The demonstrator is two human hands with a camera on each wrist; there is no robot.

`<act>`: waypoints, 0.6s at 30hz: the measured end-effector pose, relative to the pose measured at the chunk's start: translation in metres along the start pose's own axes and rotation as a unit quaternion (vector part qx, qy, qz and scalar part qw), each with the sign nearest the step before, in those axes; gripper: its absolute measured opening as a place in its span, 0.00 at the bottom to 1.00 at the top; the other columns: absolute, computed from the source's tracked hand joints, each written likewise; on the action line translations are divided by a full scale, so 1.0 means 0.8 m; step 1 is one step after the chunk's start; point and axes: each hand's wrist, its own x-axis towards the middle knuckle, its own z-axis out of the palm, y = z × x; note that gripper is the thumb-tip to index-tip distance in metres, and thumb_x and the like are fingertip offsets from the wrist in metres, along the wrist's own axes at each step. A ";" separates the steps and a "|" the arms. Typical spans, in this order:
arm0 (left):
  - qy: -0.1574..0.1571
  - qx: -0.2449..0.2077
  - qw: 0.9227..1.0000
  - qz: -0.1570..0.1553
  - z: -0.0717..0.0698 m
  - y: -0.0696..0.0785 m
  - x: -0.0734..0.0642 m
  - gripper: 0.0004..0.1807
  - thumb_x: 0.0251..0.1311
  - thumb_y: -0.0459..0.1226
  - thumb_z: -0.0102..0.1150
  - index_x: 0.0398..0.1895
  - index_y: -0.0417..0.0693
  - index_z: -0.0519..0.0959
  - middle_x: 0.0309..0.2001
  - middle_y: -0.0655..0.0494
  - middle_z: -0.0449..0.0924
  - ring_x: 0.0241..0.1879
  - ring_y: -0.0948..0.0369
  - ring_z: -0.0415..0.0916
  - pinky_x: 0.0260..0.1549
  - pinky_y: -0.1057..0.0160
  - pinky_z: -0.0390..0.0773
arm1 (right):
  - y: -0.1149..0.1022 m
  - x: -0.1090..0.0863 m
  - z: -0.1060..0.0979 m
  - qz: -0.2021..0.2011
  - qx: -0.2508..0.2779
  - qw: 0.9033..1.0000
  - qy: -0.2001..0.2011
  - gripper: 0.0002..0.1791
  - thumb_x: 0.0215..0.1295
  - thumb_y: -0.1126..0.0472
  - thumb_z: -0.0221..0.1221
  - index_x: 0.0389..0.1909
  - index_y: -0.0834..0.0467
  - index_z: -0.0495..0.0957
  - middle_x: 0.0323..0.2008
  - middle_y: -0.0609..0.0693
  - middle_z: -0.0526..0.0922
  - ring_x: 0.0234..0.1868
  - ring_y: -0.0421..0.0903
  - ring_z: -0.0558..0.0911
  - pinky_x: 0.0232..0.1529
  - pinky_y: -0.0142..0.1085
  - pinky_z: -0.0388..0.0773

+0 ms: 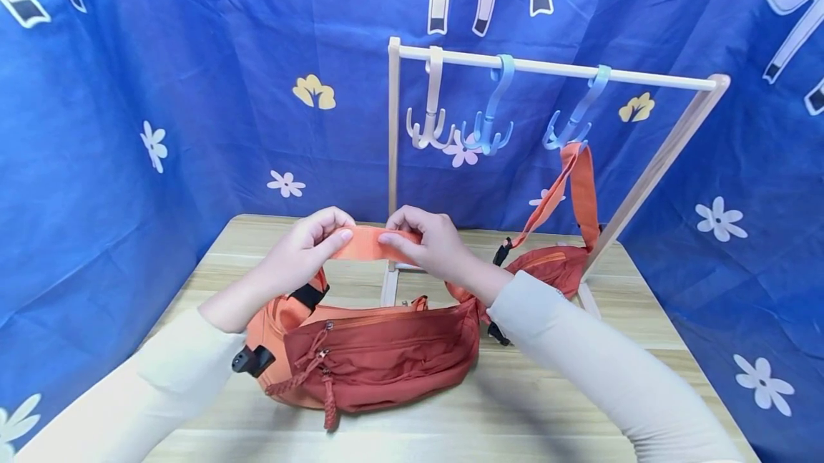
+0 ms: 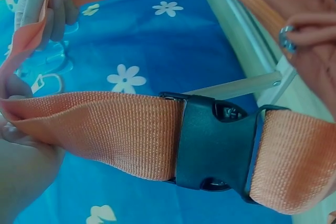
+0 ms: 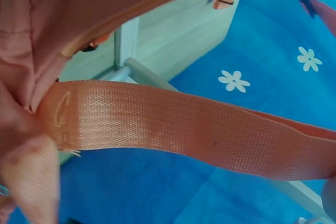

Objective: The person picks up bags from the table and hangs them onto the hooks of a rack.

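Observation:
Both hands hold up the orange webbing strap (image 1: 365, 242) of a rust-red waist bag (image 1: 399, 359). My left hand (image 1: 315, 240) pinches it between thumb and fingers, and my right hand (image 1: 433, 237) grips it just to the right, a short flat stretch between them. Below, the bag lies on the table, its zip pulls hanging at the left front. A black side-release buckle (image 2: 215, 142) joins the strap on the left-hand side in the left wrist view. From the bag's other end, the strap (image 3: 173, 124) rises toward the right hand in the right wrist view.
Behind the hands stands a wooden rack (image 1: 553, 68) carrying a white hook (image 1: 430, 105) and two blue hooks. A second, smaller red bag (image 1: 547, 266) hangs by its orange strap from the right blue hook (image 1: 573, 116). A blue patterned curtain (image 1: 225, 91) surrounds the table (image 1: 225, 248).

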 end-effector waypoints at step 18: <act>0.025 0.030 0.999 0.030 -0.028 0.053 0.012 0.05 0.69 0.29 0.47 0.40 0.38 0.74 0.21 0.53 0.63 0.19 0.60 0.60 0.21 0.63 0.61 | -0.036 0.038 -0.024 0.003 0.012 1.000 -0.006 0.06 0.59 0.64 0.65 0.31 0.58 0.77 0.18 0.44 0.67 0.21 0.39 0.66 0.24 0.33 0.62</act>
